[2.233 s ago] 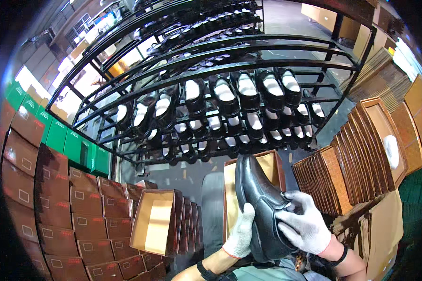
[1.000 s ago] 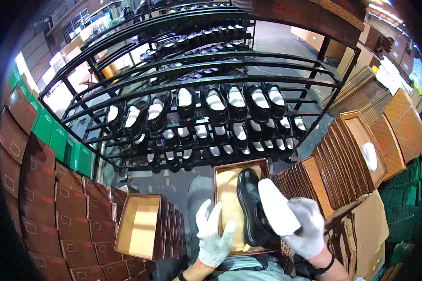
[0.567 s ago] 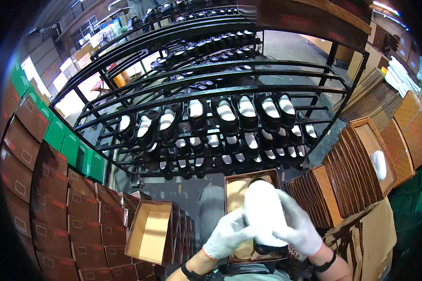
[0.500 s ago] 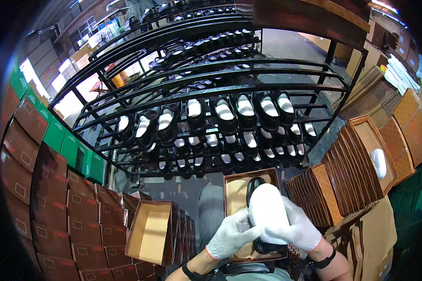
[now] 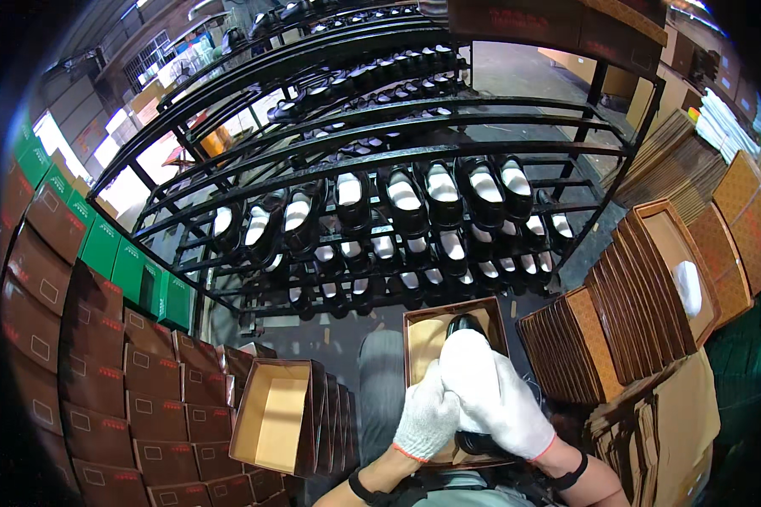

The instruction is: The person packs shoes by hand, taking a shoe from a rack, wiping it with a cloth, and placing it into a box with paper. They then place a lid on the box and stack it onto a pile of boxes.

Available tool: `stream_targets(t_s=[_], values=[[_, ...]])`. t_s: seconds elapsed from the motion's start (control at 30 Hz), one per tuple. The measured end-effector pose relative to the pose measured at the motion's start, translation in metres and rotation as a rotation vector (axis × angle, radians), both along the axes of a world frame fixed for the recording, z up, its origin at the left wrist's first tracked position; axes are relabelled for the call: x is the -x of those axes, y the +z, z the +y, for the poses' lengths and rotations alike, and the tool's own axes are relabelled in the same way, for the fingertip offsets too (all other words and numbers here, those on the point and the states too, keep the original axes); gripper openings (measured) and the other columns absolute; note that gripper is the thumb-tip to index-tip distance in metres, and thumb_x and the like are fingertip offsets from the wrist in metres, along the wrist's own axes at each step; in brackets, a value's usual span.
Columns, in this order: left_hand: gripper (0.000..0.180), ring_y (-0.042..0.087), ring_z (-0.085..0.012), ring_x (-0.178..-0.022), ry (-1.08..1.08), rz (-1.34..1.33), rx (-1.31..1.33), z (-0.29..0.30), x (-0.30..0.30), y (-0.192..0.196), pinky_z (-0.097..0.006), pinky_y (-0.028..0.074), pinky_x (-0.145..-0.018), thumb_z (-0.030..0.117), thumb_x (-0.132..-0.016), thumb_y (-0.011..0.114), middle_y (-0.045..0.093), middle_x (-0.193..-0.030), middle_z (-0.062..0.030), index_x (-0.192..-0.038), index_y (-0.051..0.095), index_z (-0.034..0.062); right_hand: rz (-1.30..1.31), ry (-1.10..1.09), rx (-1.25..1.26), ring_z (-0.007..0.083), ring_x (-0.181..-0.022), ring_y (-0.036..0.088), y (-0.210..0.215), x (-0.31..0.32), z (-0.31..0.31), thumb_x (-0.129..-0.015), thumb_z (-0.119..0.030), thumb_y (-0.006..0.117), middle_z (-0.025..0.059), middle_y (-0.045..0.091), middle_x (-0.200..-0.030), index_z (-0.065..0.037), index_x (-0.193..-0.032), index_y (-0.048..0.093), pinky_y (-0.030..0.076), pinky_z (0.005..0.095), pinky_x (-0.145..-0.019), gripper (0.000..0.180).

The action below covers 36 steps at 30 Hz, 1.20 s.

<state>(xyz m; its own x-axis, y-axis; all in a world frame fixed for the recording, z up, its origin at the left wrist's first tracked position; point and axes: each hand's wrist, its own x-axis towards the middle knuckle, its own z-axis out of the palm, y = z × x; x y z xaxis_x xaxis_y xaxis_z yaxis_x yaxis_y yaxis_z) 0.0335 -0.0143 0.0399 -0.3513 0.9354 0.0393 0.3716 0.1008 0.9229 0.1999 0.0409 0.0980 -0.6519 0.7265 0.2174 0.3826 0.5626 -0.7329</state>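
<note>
Both my gloved hands are closed around a white oval wad (image 5: 468, 363), whose exact material I cannot make out. My left hand (image 5: 425, 414) presses against its near left side. My right hand (image 5: 509, 416) wraps its right side, with the fingers partly hidden. Beneath the wad lies an open brown shoebox (image 5: 410, 345) with a tan inside. A black shoe (image 5: 465, 323) shows in the box beyond the wad, and a black part shows on the near side; my hands and the wad cover the rest.
A black metal rack (image 5: 347, 165) with several rows of black shoes (image 5: 402, 203) stands ahead. Brown closed boxes (image 5: 101, 372) and green boxes (image 5: 135, 275) are piled at left. Nested open boxes (image 5: 271, 414) stand nearer; more boxes (image 5: 634, 296) and a white wad (image 5: 687, 289) are at right.
My hands have drawn closer together around the white wad, which now looks narrower. My left hand has shifted to the right, and its fingers are tucked in more.
</note>
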Motion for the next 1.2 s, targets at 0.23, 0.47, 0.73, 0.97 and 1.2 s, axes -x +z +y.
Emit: stream_targets(t_s=[0.23, 0.47, 0.73, 0.97, 1.2], values=[[0.037, 0.076, -0.0278, -0.112, -0.282, -0.426, 0.018, 0.002, 0.014, 0.023, -0.041, 0.060, -0.092, 0.005, -0.108, 0.059, 0.072, -0.132, -0.0225, -0.144, 0.061, -0.0031, 0.213, -0.167, 0.422, 0.0367, -0.140, 0.062, -0.003, -0.008, 0.006, -0.100, -0.024, 0.079, 0.0263, 0.061, -0.146, 0.004, -0.159, 0.047, 0.052, 0.0473, -0.116, 0.073], [0.034, 0.071, -0.0137, -0.097, -0.309, -0.337, 0.090, 0.011, 0.018, 0.041, -0.032, 0.058, -0.085, 0.025, -0.117, 0.060, 0.078, -0.113, -0.0118, -0.138, 0.066, -0.0012, 0.226, -0.067, 0.342, 0.0417, -0.142, 0.060, -0.002, -0.017, 0.010, -0.104, -0.021, 0.074, 0.0267, 0.059, -0.150, 0.005, -0.156, 0.051, 0.047, 0.0479, -0.121, 0.063], [0.041, 0.079, -0.0403, -0.094, -0.089, -0.152, -0.061, 0.004, -0.011, 0.015, -0.042, 0.061, -0.088, 0.013, -0.111, 0.059, 0.078, -0.104, -0.0260, -0.147, 0.062, -0.0053, 0.233, -0.149, 0.454, 0.0430, -0.148, 0.056, 0.037, 0.000, 0.000, -0.102, -0.013, 0.068, 0.0306, 0.057, -0.150, 0.003, -0.162, 0.045, 0.044, 0.0483, -0.125, 0.066], [0.040, 0.074, -0.0230, -0.100, -0.079, -0.493, -0.031, 0.004, -0.028, 0.026, -0.038, 0.060, -0.093, 0.016, -0.116, 0.057, 0.079, -0.114, -0.0151, -0.149, 0.064, -0.0043, 0.613, -0.202, 0.914, 0.0275, -0.143, 0.056, -0.006, -0.033, 0.015, -0.106, -0.024, 0.071, 0.0178, 0.056, -0.154, 0.004, -0.165, 0.040, 0.046, 0.0426, -0.122, 0.073], [0.035, 0.077, -0.0444, -0.114, -0.024, -0.199, -0.151, -0.004, -0.054, -0.003, -0.044, 0.061, -0.095, 0.010, -0.112, 0.056, 0.075, -0.125, -0.0302, -0.141, 0.068, -0.0057, 0.307, -0.193, 0.612, 0.0320, -0.146, 0.057, -0.011, -0.035, 0.005, -0.104, -0.020, 0.073, 0.0223, 0.056, -0.155, 0.005, -0.165, 0.041, 0.043, 0.0428, -0.125, 0.073]])
